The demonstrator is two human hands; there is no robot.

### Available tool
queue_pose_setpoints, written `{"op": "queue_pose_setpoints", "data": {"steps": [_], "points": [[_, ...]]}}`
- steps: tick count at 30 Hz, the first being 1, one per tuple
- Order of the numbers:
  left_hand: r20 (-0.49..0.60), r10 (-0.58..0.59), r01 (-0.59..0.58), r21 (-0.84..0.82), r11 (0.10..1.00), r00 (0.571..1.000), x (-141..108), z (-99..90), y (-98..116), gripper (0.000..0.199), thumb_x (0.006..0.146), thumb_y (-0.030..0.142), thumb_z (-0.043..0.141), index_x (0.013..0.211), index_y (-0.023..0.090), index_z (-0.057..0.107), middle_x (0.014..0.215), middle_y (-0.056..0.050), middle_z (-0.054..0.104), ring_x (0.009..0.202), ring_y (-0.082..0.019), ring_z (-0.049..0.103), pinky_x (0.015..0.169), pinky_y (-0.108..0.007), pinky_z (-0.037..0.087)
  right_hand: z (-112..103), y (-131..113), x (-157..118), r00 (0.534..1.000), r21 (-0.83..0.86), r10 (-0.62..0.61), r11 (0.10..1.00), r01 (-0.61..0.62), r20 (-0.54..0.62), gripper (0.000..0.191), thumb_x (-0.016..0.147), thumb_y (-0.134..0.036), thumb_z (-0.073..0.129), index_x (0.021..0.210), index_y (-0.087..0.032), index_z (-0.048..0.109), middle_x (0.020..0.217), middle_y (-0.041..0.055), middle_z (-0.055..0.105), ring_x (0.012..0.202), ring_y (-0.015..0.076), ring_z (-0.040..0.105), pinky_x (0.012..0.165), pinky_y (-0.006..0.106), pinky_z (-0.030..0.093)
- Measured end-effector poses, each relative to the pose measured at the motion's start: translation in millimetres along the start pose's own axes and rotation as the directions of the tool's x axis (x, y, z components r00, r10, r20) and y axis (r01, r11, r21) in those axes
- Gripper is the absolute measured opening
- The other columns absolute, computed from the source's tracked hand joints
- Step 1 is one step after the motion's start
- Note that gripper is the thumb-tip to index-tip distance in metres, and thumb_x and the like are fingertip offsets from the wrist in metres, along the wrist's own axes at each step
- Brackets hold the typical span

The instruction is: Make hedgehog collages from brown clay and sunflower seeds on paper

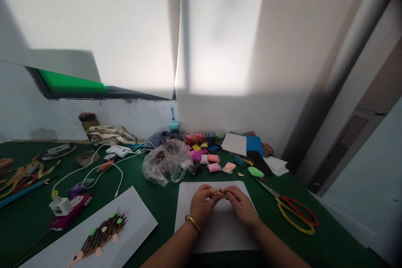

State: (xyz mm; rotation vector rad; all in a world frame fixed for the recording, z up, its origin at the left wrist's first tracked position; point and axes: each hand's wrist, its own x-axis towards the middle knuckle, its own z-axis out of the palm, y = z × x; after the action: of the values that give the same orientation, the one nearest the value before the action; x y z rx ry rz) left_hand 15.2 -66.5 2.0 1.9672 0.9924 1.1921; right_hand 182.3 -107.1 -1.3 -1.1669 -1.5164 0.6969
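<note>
- Peach-coloured stuff [220, 192], maybe clay, is pinched between the left hand [202, 204] and the right hand [241, 205], over white paper [224, 234], well in front of the back edge of the tabletop [166, 205].
- It might rip if both hands pull too hard.
- Pressing too much could squash it.
- Scissors [278, 197] lie near the tabletop's right edge; a bump might knock them off.

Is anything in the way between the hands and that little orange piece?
Nothing that I can see: the left hand and the right hand both hold the orange piece, above the white paper.
</note>
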Motion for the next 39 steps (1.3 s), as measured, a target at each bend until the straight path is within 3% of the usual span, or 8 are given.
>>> {"op": "queue_pose_setpoints", "data": {"steps": [4,8,14,18,22,27,30,39], "points": [[0.016,0.001,-0.002,0.030,1.000,1.000,0.0,0.2,3.0,0.011,0.074,0.029,0.064,0.082,0.029,0.073,0.095,-0.002,0.065,0.095,-0.018,0.056,0.088,-0.032,0.047,1.6,5.0,1.0,1.000,-0.035,0.004,0.999,-0.003,0.025,0.028,0.085,-0.043,0.047,0.079,-0.021,0.063,0.085,0.0052,0.061,0.085,0.0195,0.058,0.081,0.031,0.046],[0.046,-0.035,0.034,0.029,0.999,0.998,0.9,1.1,0.4,0.015,0.073,0.032,0.065,0.086,0.028,0.072,0.099,-0.004,0.063,0.094,-0.018,0.057,0.088,-0.034,0.048,4.0,6.9,0.7,0.996,0.027,0.091,0.996,-0.090,-0.027,0.029,0.083,-0.044,0.050,0.096,-0.022,0.062,0.092,0.0060,0.062,0.088,0.0203,0.058,0.081,0.032,0.047],[0.012,-0.033,0.032,0.023,0.999,0.999,0.8,1.5,-0.3,0.010,0.073,0.033,0.066,0.074,0.025,0.072,0.097,-0.004,0.062,0.091,-0.018,0.058,0.086,-0.033,0.047,1.9,1.7,2.0,0.996,-0.037,-0.006,0.999,0.010,0.092,0.033,0.086,-0.044,0.045,0.100,-0.024,0.067,0.095,0.0070,0.062,0.094,0.0209,0.057,0.086,0.034,0.045],[-0.026,-0.042,0.039,-0.079,0.996,0.999,3.3,1.1,0.4,0.014,0.075,0.037,0.063,0.076,0.026,0.073,0.087,-0.003,0.064,0.089,-0.018,0.058,0.085,-0.032,0.048,0.6,7.0,3.6,0.998,0.004,0.070,0.998,-0.070,0.000,0.032,0.082,-0.045,0.051,0.099,-0.023,0.066,0.099,0.0071,0.063,0.095,0.0216,0.058,0.086,0.034,0.046],[-0.060,-0.071,0.059,-0.177,0.982,0.996,4.8,1.3,-4.5,0.018,0.075,0.040,0.062,0.074,0.025,0.074,0.083,-0.004,0.064,0.087,-0.018,0.059,0.082,-0.030,0.049,-0.5,12.5,5.9,0.998,-0.006,0.036,0.999,-0.036,-0.049,0.027,0.078,-0.046,0.056,0.081,-0.021,0.068,0.091,0.0067,0.064,0.090,0.0218,0.058,0.084,0.033,0.045],[-0.069,-0.082,0.075,-0.097,0.992,0.994,2.9,2.3,-3.7,0.022,0.078,0.041,0.059,0.083,0.025,0.073,0.084,-0.004,0.062,0.083,-0.016,0.057,0.080,-0.029,0.048,1.3,9.2,4.1,0.980,-0.004,0.116,0.993,-0.118,-0.162,0.031,0.082,-0.048,0.048,0.079,-0.020,0.061,0.073,0.0041,0.061,0.069,0.0184,0.057,0.064,0.030,0.046],[-0.096,-0.081,0.078,-0.038,0.996,0.992,2.2,2.7,-0.3,0.024,0.078,0.040,0.058,0.076,0.022,0.072,0.086,-0.005,0.060,0.082,-0.017,0.055,0.077,-0.031,0.048,3.6,3.8,2.0,0.974,0.052,0.181,0.983,-0.175,-0.134,0.033,0.085,-0.049,0.042,0.088,-0.020,0.057,0.073,0.0037,0.062,0.065,0.0174,0.056,0.060,0.028,0.045],[-0.015,-0.100,0.100,-0.006,0.995,0.995,1.4,4.4,-0.9,0.019,0.073,0.041,0.064,0.081,0.026,0.072,0.098,-0.007,0.059,0.097,-0.021,0.053,0.085,-0.036,0.047,5.4,0.3,2.4,0.990,0.053,0.140,0.989,-0.138,-0.030,0.033,0.079,-0.051,0.052,0.086,-0.021,0.065,0.092,0.0068,0.067,0.092,0.0233,0.060,0.085,0.035,0.046]]}}
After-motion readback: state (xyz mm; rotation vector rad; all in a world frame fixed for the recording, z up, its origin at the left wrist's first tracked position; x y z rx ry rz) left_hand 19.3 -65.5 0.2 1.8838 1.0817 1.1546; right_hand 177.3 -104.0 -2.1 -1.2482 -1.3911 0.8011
